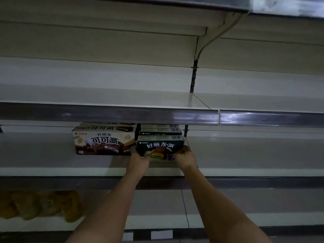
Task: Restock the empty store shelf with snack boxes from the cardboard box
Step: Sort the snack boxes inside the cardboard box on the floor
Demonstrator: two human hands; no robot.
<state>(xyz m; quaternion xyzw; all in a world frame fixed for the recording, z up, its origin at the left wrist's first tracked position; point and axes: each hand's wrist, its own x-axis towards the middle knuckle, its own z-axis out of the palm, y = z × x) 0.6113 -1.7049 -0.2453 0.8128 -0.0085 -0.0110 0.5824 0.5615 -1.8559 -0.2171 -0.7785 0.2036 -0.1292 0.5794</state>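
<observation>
Dark green cardboard snack box (160,146) is sitting at the front of the pale metal middle shelf (52,160), with the left hand (139,159) gripping its lower left corner and the right hand (185,157) gripping its lower right corner. Two matching green boxes (160,129) are lying stacked right behind it, brown-and-cream cocoa pie boxes (103,143) are standing just beside it on the left, and blurred yellow snack bags (40,205) are lying on the shelf below.
</observation>
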